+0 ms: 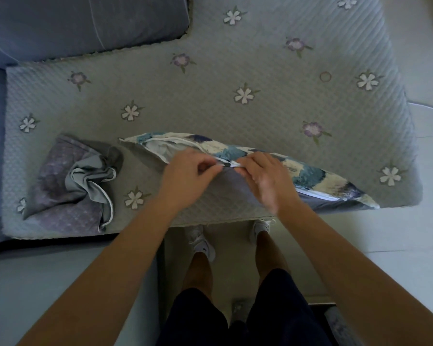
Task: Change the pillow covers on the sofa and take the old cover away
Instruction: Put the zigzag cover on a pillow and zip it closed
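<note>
The blue, cream and navy patterned fabric pillow [273,162] lies along the front edge of the quilted pale-green floral sofa seat [210,71]. It looks soft, light and compliant; the cover will likely slacken and bunch unless held taut, so hold it at the white zipper seam [175,143], one hand on each side of the slider. The left hand [189,176] has its fingers pressed together, pinching the seam edge where the opening still gapes and shows the white inner. The right hand [263,174] pinches the small white zipper pull just beside it. The crumpled lavender-grey old cover [70,186] lies on the seat, well to the left, not yet removed
</note>
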